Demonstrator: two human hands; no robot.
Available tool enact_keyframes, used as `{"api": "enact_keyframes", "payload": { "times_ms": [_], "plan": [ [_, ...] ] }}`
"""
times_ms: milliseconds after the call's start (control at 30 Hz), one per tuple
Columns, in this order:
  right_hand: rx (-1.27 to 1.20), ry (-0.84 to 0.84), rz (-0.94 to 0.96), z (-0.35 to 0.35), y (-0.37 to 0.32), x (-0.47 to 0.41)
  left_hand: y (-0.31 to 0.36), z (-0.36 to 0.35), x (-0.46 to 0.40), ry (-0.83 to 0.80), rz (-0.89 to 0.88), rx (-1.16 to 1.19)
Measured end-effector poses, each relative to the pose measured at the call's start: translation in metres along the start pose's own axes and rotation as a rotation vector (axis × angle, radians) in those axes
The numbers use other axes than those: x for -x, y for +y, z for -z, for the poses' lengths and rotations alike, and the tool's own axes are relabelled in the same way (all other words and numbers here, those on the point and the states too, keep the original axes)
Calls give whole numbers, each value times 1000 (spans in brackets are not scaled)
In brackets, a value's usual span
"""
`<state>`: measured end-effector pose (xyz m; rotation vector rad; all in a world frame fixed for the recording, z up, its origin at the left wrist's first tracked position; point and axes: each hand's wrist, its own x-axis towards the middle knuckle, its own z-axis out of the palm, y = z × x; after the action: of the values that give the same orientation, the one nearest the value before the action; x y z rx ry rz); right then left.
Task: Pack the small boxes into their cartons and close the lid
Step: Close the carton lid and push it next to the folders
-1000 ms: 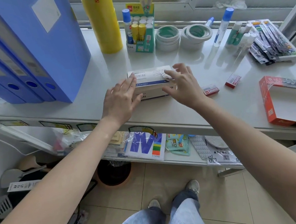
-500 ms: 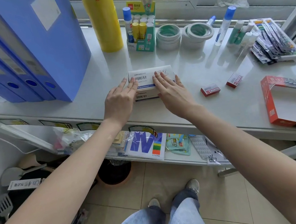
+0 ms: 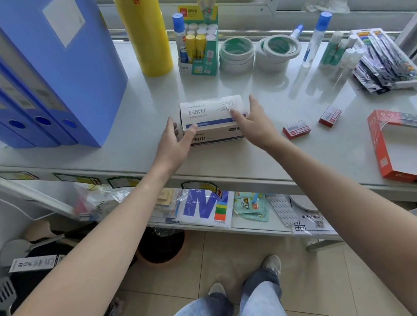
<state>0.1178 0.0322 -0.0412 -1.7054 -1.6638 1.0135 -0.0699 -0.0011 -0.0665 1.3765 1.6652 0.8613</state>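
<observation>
The white carton (image 3: 213,120) sits closed near the table's (image 3: 148,150) near edge, between both hands. The left hand (image 3: 176,143) cups its left end, the right hand (image 3: 253,122) its right end, fingers spread and touching. Two red boxes (image 3: 296,129) lie to the right.

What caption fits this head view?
Both hands, left and right, flank the closed white paper-clip carton on the table.

Stationery stockroom or office supply area: blue file boxes (image 3: 40,74) are standing at the bench's (image 3: 124,131) left end, glue sticks (image 3: 199,43) and tape rolls (image 3: 237,53) lining its rear edge.
</observation>
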Motion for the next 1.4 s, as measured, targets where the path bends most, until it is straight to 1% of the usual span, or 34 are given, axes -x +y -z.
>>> {"api": "enact_keyframes", "payload": {
  "times_ms": [67, 133, 300, 633, 833, 1000, 1200, 1267, 1400],
  "plan": [
    [-117, -37, -109, 1, -1, -4, 2, 0, -5, -11, -8, 74],
    [-149, -32, -140, -2, -1, -7, 4, -2, -9, -26, -1, 128],
    [-204, -8, -127, -15, -7, -12, 11, 4, -18, -2, 12, 187],
    [-275, -53, -105, -56, -48, -36, 2, 63, -46, 76, 47, 168],
    [-261, -47, -127, -74, -65, -45, -9, 79, -58, 73, 99, 166],
    [-242, -51, -117, -82, -68, -52, -13, 86, -64, 54, 100, 188],
    [-207, -109, -100, -79, -69, -54, -13, 85, -66, 51, 105, 182],
    [-186, -132, -87, -74, -68, -54, -9, 82, -64, 75, 94, 180],
    [-139, -130, -66, -60, -61, -54, 8, 80, -60, 174, 32, 132]
  ]
}}
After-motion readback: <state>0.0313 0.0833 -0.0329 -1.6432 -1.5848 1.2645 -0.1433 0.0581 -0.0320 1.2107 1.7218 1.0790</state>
